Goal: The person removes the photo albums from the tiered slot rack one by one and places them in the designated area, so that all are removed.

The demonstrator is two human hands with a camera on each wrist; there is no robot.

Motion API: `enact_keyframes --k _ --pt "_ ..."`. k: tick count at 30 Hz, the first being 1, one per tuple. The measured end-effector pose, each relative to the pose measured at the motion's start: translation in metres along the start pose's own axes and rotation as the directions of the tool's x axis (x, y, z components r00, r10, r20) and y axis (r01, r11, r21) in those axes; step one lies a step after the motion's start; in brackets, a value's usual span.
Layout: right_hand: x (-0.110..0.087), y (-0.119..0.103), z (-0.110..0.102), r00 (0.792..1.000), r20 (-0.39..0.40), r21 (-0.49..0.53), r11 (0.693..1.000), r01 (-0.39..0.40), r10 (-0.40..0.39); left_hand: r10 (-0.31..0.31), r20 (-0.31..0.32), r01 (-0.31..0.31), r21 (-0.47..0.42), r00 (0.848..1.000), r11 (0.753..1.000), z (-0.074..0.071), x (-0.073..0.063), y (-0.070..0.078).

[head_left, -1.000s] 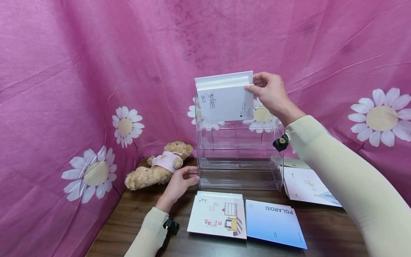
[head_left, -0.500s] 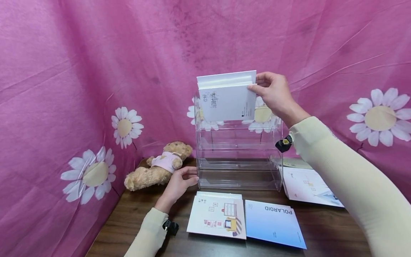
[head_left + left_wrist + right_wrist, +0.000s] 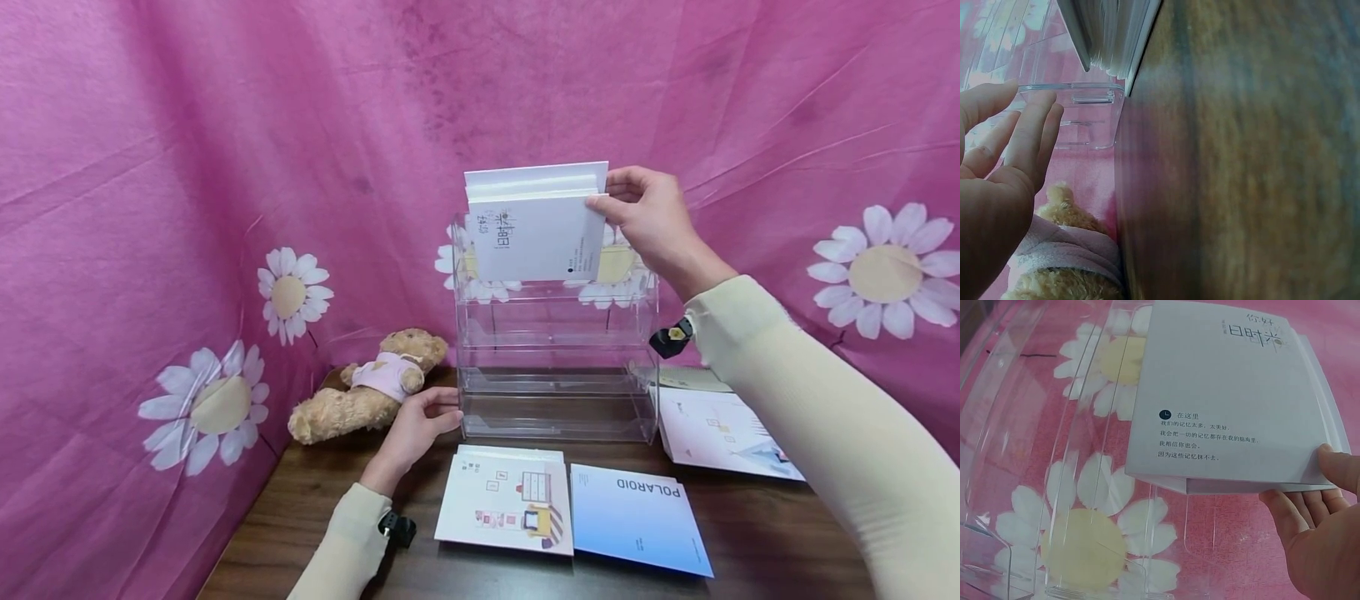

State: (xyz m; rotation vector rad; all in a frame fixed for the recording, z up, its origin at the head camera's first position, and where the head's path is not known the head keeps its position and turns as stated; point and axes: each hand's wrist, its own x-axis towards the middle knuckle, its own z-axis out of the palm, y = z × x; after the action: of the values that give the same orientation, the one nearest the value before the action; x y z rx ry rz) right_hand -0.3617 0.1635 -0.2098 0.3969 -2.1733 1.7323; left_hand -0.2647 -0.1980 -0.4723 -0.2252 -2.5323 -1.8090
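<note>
A white photo album [image 3: 536, 242] with printed characters stands on its side, its covers slightly spread, at the top of a clear acrylic rack [image 3: 555, 431]. My right hand [image 3: 652, 218] pinches its right edge, thumb on the front cover and fingers behind, as the right wrist view confirms. Whether the album's lower edge touches the top tier is hard to tell. Near the rack's lower left side is my left hand [image 3: 411, 435], its fingertips at the clear side wall. Those fingers [image 3: 1032, 131] look nearly straight in the left wrist view and hold nothing.
A teddy bear [image 3: 378, 383] in a pink top lies left of the rack. In front lie an album with a drawn room [image 3: 506, 508] and a blue POLAROID album [image 3: 637, 517]. Another pale album [image 3: 720, 429] is at right. Pink flowered cloth [image 3: 360, 125] hangs behind.
My right hand and the white album have shifted slightly to the right above the rack. My left hand keeps its place at the rack's side.
</note>
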Motion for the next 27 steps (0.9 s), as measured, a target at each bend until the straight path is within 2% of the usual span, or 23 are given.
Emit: enact_keyframes --k 10,23,27 --pt "-0.008 0.000 -0.005 1.000 -0.001 -0.023 1.000 0.001 -0.001 -0.001 0.000 0.001 -0.016 1.000 1.000 0.000 0.000 -0.001" --pt "-0.025 0.009 -0.017 1.000 -0.017 -0.079 0.997 -0.016 0.015 0.006 0.007 -0.006 0.008 1.000 1.000 0.000 0.000 -0.002" --pt "-0.029 0.010 -0.017 0.999 -0.029 -0.093 0.995 -0.018 0.015 0.005 0.022 -0.005 0.010 1.000 1.000 -0.007 0.006 0.000"
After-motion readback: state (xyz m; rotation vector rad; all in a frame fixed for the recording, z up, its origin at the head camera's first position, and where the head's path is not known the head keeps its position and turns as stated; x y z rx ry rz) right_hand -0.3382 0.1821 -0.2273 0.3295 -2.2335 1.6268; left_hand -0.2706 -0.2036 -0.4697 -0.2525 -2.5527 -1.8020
